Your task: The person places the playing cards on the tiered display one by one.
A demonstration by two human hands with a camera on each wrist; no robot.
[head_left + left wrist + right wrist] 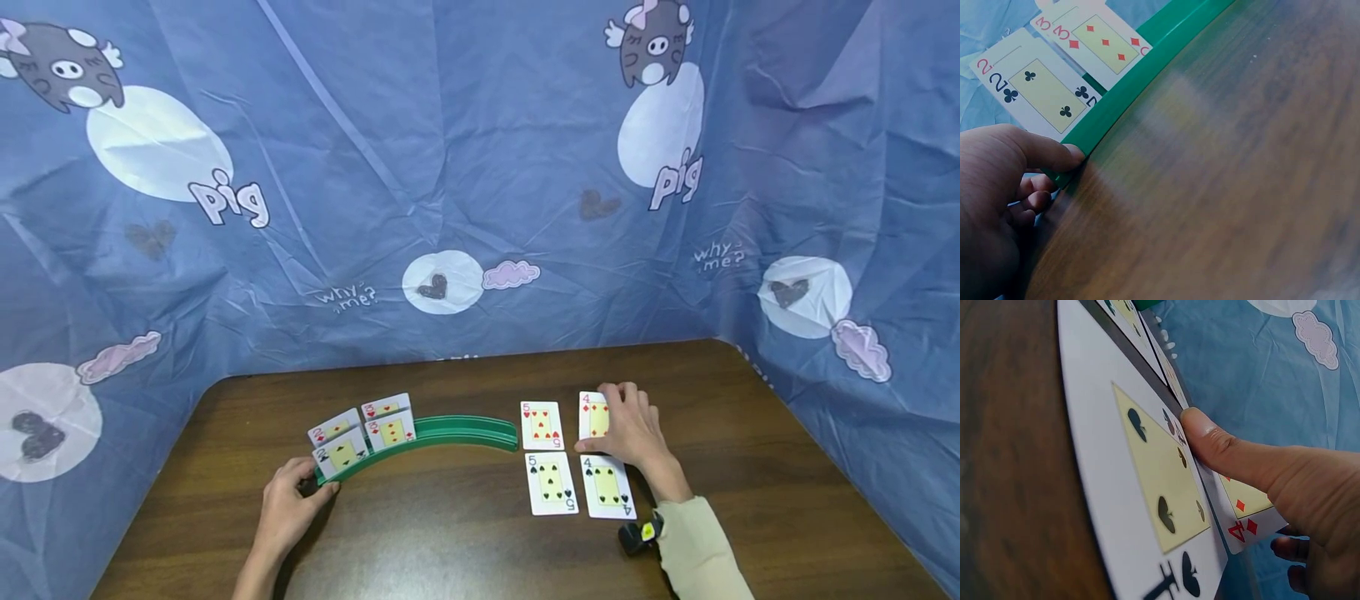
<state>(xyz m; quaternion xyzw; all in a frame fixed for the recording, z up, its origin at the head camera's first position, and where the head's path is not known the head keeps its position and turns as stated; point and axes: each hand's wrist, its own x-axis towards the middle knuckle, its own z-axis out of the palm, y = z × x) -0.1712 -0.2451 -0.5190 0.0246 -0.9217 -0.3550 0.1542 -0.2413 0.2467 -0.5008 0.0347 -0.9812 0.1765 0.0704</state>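
My left hand (288, 502) pinches the left end of a curved green card holder (467, 428), thumb on its front side. Standing in the holder are a two of clubs (1050, 97) before a red two (333, 427), and a three of diamonds (391, 431) before a three of hearts (385, 407). Over on the right, my right hand (636, 429) grips a four of diamonds (595, 415), thumb at its near edge and fingers over its far right side, covering part of it. Just below that hand lies a four of spades (607, 487), face up.
Between the holder and the fours lie a five of hearts (541, 425) and, nearer me, a five of spades (551, 483). A black wrist device (637, 536) sits by the right sleeve (701, 546). Blue printed cloth (480, 167) hangs behind the brown table (435, 533).
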